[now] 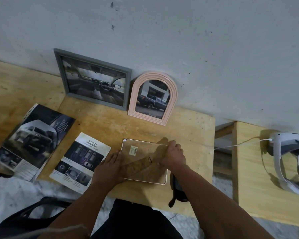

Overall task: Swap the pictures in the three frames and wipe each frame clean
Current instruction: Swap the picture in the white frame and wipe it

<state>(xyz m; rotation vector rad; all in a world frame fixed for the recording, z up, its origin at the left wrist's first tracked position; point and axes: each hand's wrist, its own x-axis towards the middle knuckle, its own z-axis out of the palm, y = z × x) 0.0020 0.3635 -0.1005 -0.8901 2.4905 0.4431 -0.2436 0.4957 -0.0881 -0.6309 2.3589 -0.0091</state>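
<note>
While the white frame [128, 141] lies face down on the wooden table [188, 125], we press our left hand [109, 165] flat against its left edge and close our right hand [173, 153] over the top right of its brown backing. Behind it, 2 frames lean on the wall: a grey frame [93, 78] and a pink arched frame [154, 98]. A safety leaflet [81, 161] lies just left.

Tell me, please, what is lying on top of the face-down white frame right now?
Its brown backing board with a small barcode sticker and fold-out stand; the left hand and right hand press its edges. Whatever picture lies underneath is covered.
</note>
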